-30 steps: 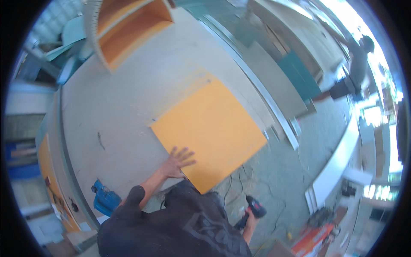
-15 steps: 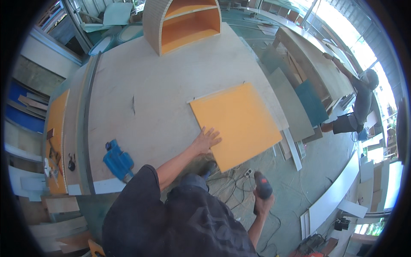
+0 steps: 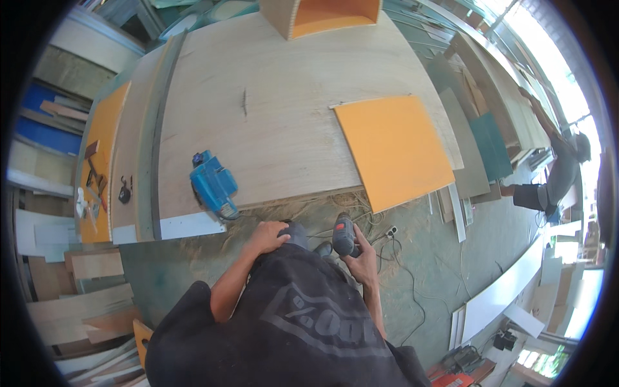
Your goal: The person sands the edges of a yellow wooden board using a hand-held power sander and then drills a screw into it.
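Dark grey plastic with a red patch makes up the drill (image 3: 343, 234), which sits above the floor in front of your body, your right hand (image 3: 362, 261) wrapped around it below its rounded housing. Expect it to be stiff and rather heavy for its size; the handle, mostly hidden by your fingers, should be the surest hold. Your left hand (image 3: 267, 237) rests on dark cloth near your lap, fingers loosely curled; you cannot tell whether it pinches anything. Ahead, the flat, four-sided orange panel (image 3: 396, 148) lies on the pale, scuffed wooden table (image 3: 258, 122), its near corner jutting past the edge. It looks smooth and rigid, likely best lifted by opposite edges, with corners that could chip. Left of it sits a chunky blue power tool (image 3: 214, 185), probably dense and hard-shelled.
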`<state>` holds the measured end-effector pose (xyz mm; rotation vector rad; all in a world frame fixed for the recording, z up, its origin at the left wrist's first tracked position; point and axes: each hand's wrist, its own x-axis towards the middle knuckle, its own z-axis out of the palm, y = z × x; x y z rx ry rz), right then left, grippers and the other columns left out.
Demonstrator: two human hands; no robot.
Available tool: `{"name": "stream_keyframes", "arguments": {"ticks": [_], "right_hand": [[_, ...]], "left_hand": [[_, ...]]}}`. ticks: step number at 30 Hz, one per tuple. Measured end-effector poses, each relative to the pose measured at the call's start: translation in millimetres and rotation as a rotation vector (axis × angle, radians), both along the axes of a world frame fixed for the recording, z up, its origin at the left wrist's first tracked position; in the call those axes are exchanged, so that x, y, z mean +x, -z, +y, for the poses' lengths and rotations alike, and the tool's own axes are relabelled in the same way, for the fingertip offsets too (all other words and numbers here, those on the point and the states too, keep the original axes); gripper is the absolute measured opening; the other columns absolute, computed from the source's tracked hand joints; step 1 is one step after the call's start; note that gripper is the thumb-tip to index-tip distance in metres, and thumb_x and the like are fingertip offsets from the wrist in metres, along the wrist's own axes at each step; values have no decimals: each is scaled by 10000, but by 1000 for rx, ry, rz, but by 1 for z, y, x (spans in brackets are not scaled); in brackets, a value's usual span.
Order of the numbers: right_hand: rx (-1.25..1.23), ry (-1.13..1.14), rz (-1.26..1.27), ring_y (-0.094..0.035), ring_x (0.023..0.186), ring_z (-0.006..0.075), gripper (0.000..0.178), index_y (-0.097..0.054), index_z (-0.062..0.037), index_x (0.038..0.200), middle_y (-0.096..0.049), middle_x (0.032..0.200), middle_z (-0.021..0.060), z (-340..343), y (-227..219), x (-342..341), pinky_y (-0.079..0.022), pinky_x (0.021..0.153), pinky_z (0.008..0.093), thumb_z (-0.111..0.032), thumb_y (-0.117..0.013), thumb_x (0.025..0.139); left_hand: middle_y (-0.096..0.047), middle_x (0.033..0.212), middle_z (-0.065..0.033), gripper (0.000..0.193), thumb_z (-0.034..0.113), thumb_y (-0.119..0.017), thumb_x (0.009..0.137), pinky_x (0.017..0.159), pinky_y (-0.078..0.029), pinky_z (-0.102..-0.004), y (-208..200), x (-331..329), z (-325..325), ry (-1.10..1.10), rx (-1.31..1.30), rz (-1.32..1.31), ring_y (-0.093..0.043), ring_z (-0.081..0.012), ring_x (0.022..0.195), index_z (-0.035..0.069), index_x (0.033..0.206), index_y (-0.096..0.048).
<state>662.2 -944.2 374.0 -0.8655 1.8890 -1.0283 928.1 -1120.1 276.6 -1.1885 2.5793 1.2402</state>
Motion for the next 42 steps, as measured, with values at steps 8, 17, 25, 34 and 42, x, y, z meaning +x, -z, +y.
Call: {"name": "stream_keyframes", "arguments": {"ticks": [8, 17, 25, 34, 42], "right_hand": [[-25, -403, 359, -695, 1039, 293, 840, -471, -47, 1538, -676, 1168, 198, -164, 12, 61, -545, 923, 393, -105, -783, 760], [-153, -664, 474, -661, 1079, 424, 895, -391, -142, 1584, -638, 1189, 275, -406, -20, 242, -525, 987, 474, -158, -761, 769], [-54, -1143, 310, -601, 1221, 481, 976, -389, -124, 1526, -611, 1241, 325, -424, 52, 414, -515, 1001, 540, -500, -841, 747], [-140, -891, 345, -577, 1164, 503, 674, -446, -107, 1448, -492, 1264, 291, -363, 120, 473, -533, 922, 574, -70, -687, 820], [-314, -298, 428, -561, 1227, 421, 497, -541, 17, 1282, -530, 1297, 270, -319, 4, 352, -496, 983, 500, -171, -710, 854]], "left_hand": [[-760, 959, -174, 399, 422, -692, 938, 806, -562, -437, -58, 116, -36, -278, 347, 31, -729, -352, 933, 41, 1045, -743], [-743, 921, -184, 412, 459, -683, 932, 797, -546, -480, 6, 302, -14, -498, 238, -184, -703, -395, 902, 52, 921, -744], [-694, 836, -232, 454, 443, -681, 938, 739, -528, -492, 18, 339, -21, -634, 141, -152, -680, -435, 829, -9, 900, -702], [-729, 749, -190, 458, 396, -666, 969, 714, -531, -407, -37, 357, -38, -602, 412, -227, -715, -290, 689, -49, 867, -695], [-695, 702, -138, 449, 386, -674, 979, 677, -510, -387, -99, 352, -171, -393, 248, -361, -667, -229, 647, -47, 863, -681]]}}
